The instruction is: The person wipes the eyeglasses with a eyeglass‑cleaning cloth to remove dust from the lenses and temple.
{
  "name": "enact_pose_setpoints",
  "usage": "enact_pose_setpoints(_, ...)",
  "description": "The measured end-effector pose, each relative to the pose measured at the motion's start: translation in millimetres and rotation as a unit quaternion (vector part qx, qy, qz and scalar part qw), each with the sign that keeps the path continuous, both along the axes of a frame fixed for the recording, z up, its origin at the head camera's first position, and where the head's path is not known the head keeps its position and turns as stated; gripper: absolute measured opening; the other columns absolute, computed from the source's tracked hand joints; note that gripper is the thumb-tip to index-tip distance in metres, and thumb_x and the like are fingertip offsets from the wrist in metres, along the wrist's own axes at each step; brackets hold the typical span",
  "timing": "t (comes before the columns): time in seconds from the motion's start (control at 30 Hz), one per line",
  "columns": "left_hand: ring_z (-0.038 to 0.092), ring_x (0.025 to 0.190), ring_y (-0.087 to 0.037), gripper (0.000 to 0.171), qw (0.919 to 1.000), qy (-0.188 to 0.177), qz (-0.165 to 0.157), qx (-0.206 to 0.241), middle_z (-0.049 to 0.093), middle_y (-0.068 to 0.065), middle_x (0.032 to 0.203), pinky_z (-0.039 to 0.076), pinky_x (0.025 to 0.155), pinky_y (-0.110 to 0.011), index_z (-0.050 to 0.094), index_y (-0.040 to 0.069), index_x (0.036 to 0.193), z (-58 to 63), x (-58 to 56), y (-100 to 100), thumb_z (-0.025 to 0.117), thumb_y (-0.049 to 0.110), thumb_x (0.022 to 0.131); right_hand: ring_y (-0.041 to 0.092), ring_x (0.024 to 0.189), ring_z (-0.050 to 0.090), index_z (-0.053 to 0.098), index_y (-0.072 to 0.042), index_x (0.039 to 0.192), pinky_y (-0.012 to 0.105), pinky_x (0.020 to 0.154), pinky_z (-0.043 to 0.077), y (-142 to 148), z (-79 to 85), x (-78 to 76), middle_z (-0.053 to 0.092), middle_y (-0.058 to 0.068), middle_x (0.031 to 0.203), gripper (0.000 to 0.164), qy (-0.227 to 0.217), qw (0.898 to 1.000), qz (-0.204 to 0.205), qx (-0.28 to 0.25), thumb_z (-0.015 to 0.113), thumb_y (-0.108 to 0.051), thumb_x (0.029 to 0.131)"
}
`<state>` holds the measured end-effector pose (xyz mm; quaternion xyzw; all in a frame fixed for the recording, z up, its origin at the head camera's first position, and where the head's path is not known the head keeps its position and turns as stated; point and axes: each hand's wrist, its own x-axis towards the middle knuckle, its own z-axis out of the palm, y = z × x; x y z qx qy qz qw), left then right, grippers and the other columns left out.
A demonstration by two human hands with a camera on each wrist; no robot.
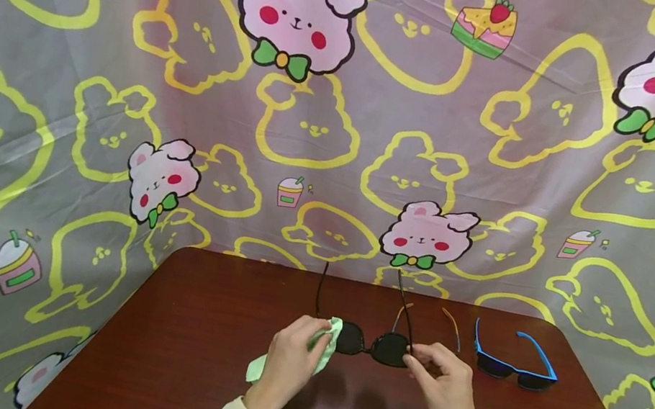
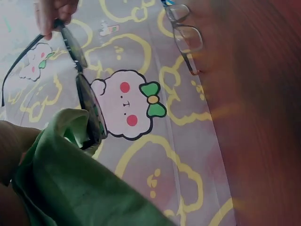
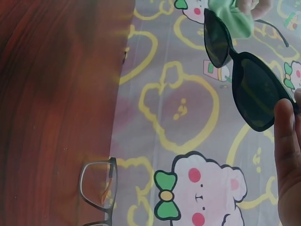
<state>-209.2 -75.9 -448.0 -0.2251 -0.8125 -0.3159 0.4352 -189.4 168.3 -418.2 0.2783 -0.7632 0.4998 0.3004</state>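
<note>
A pair of black sunglasses (image 1: 390,349) is held up above the table, its temples spread and pointing away. My right hand (image 1: 444,390) pinches the frame at its right hinge. At the other end, my left hand (image 1: 292,359) grips a light green cloth (image 1: 257,367) folded over the edge of the left lens. In the left wrist view the cloth (image 2: 80,174) wraps round that lens end and hangs down. The right wrist view shows both dark lenses (image 3: 256,92), with fingers (image 3: 284,127) at the near corner.
Blue-framed sunglasses (image 1: 512,369) lie at the right of the brown table (image 1: 180,332). Clear-lens glasses (image 3: 96,207) with orange-brown temples lie behind the held pair. A patterned curtain (image 1: 328,124) with cartoon rabbits surrounds the table at the back and sides.
</note>
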Motion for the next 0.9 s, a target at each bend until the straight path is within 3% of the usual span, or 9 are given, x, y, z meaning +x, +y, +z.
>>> enact_pose_setpoints(0.13,0.065,0.076,-0.011,0.015,0.9979,0.044,0.008,-0.046,0.065,0.001,0.091,0.052,0.060,-0.026,0.073,0.011,0.088,-2.4,-2.2,0.1,0.077,0.004,0.076,0.010,0.057,0.062,0.067,0.008,0.085,0.020,0.051,0.050,-2.7,1.3,0.0,0.062,0.016,0.073,0.020,0.021,1.000,0.006,-0.012,0.070,0.021,0.069)
enact_pose_setpoints(0.23,0.066,0.081,-0.014,0.014,0.9955,0.056,0.013,-0.075,0.066,-0.002,0.095,0.053,0.062,-0.027,0.074,0.009,0.090,-3.1,-2.4,0.2,0.075,0.003,0.077,0.011,0.056,0.062,0.066,0.008,0.084,0.020,0.050,0.050,-4.6,2.5,0.6,0.062,0.015,0.073,0.024,0.026,1.000,0.004,-0.015,0.069,0.024,0.067)
enact_pose_setpoints(0.5,0.064,0.081,-0.016,0.021,0.9855,0.049,0.039,-0.158,0.066,-0.006,0.103,0.053,0.057,-0.026,0.072,0.005,0.098,-3.3,0.4,1.1,0.074,0.010,0.078,0.007,0.058,0.062,0.066,0.008,0.083,0.020,0.051,0.051,-6.9,4.8,3.0,0.063,0.014,0.075,0.021,0.015,1.000,-0.016,-0.022,0.068,0.024,0.069)
enact_pose_setpoints(0.67,0.060,0.084,-0.018,0.041,0.9731,0.021,0.039,-0.226,0.061,-0.009,0.115,0.051,0.062,-0.026,0.065,0.003,0.113,-2.1,1.3,0.4,0.076,0.021,0.077,0.005,0.058,0.062,0.065,0.009,0.082,0.019,0.051,0.050,-7.6,6.7,3.2,0.064,0.015,0.077,0.020,0.025,0.999,-0.035,-0.032,0.068,0.024,0.069)
enact_pose_setpoints(0.77,0.057,0.082,-0.018,0.044,0.9669,0.021,0.040,-0.251,0.060,-0.009,0.117,0.049,0.062,-0.025,0.063,0.004,0.116,-2.2,0.3,-1.4,0.075,0.014,0.076,0.006,0.058,0.062,0.066,0.008,0.083,0.018,0.052,0.050,-7.8,7.5,3.9,0.065,0.014,0.079,0.019,0.023,0.998,-0.046,-0.029,0.068,0.022,0.070)
enact_pose_setpoints(0.9,0.055,0.076,-0.018,0.039,0.9677,0.050,0.033,-0.245,0.064,-0.006,0.111,0.045,0.058,-0.025,0.066,0.005,0.112,-1.4,-1.4,-4.2,0.071,0.002,0.074,0.012,0.057,0.061,0.067,0.006,0.083,0.017,0.053,0.049,-8.1,7.0,5.2,0.064,0.013,0.078,0.019,0.029,0.998,-0.055,-0.021,0.069,0.021,0.071)
